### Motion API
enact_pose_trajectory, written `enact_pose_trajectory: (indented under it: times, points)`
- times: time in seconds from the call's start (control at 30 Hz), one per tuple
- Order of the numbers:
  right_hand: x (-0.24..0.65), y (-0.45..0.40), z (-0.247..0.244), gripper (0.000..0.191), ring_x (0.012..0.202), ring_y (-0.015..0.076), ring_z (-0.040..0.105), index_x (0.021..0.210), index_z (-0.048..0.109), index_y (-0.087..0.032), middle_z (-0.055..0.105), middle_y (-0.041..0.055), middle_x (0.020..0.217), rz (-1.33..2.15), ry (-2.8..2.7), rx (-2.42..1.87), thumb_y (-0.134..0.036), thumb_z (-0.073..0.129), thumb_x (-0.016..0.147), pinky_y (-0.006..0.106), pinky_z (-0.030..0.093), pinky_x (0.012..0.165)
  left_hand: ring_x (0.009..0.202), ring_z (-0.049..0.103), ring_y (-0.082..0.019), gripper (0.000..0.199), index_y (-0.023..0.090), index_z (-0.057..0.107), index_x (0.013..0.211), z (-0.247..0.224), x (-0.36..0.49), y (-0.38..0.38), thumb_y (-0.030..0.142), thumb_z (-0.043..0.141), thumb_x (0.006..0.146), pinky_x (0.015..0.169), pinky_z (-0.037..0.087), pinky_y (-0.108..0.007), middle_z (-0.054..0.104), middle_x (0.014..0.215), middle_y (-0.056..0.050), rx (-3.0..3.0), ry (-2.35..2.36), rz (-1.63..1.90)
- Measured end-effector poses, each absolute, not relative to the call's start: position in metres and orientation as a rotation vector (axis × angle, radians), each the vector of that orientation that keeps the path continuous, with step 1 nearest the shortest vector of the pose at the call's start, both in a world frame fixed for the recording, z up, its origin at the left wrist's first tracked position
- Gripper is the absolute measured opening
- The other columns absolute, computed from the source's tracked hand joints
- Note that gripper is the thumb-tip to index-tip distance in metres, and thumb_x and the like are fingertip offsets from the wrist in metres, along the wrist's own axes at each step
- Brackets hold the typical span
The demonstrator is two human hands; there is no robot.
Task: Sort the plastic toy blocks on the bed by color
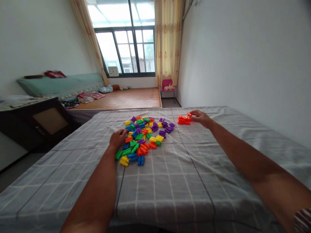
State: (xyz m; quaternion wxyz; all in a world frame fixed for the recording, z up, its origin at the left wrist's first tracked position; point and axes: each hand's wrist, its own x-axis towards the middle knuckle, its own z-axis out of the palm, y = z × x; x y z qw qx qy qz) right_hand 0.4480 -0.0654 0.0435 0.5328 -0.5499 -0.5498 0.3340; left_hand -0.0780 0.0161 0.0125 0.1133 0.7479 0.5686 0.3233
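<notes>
Grey checked cloth (165, 187) covers the work surface, a broad stretch of it separating the near edge from the heap of coloured pieces (145, 131). At the heap's left side is the left hand (118, 137), fingers drawn together; whether they grip a piece cannot be told. Right of the heap, near the far edge, the right hand (200, 118) pinches an orange piece (189, 114) at the top of the orange stack (183, 120); cloth extends rightward toward the white wall (243, 58). Beyond: a bed (131, 97), pink chair (167, 82) and window (123, 48).
</notes>
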Motion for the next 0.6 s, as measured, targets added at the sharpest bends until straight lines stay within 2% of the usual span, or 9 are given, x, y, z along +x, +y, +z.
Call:
enact_pose_trajectory:
  times: [0.1, 0.2, 0.37, 0.6]
  points:
    - [0.511, -0.050, 0.040, 0.041, 0.098, 0.0231, 0.064, 0.099, 0.063, -0.015, 0.068, 0.0129, 0.110, 0.377, -1.346, -1.678, -0.026, 0.077, 0.062, 0.035, 0.051, 0.083, 0.097, 0.065, -0.021, 0.044, 0.017, 0.073, 0.102, 0.012, -0.078, 0.016, 0.044, 0.042, 0.084, 0.080, 0.047, -0.025, 0.073, 0.106, -0.008, 2.195, 1.686, 0.924]
    - [0.541, -0.035, 0.033, 0.037, 0.102, 0.0225, 0.064, 0.099, 0.065, -0.017, 0.070, 0.0098, 0.107, 0.148, -1.522, -1.893, -0.020, 0.071, 0.063, 0.033, 0.050, 0.086, 0.094, 0.066, -0.021, 0.045, 0.017, 0.073, 0.101, 0.010, -0.080, 0.019, 0.046, 0.042, 0.084, 0.077, 0.047, -0.024, 0.074, 0.102, -0.007, 2.209, 1.690, 0.891]
    - [0.538, -0.016, 0.021, 0.035, 0.094, 0.0190, 0.066, 0.100, 0.068, -0.021, 0.070, 0.0042, 0.110, 0.019, -1.732, -2.065, -0.017, 0.067, 0.066, 0.029, 0.050, 0.083, 0.092, 0.067, -0.021, 0.045, 0.018, 0.073, 0.101, 0.005, -0.085, 0.025, 0.047, 0.044, 0.083, 0.075, 0.048, -0.024, 0.075, 0.100, -0.004, 2.185, 1.686, 0.893]
    - [0.541, -0.010, 0.011, 0.037, 0.100, 0.0196, 0.064, 0.104, 0.069, -0.019, 0.069, 0.0058, 0.112, 0.046, -1.785, -2.131, -0.017, 0.064, 0.067, 0.027, 0.049, 0.085, 0.094, 0.066, -0.021, 0.045, 0.017, 0.072, 0.103, 0.002, -0.085, 0.025, 0.047, 0.043, 0.085, 0.079, 0.048, -0.025, 0.075, 0.102, -0.005, 2.171, 1.666, 0.878]
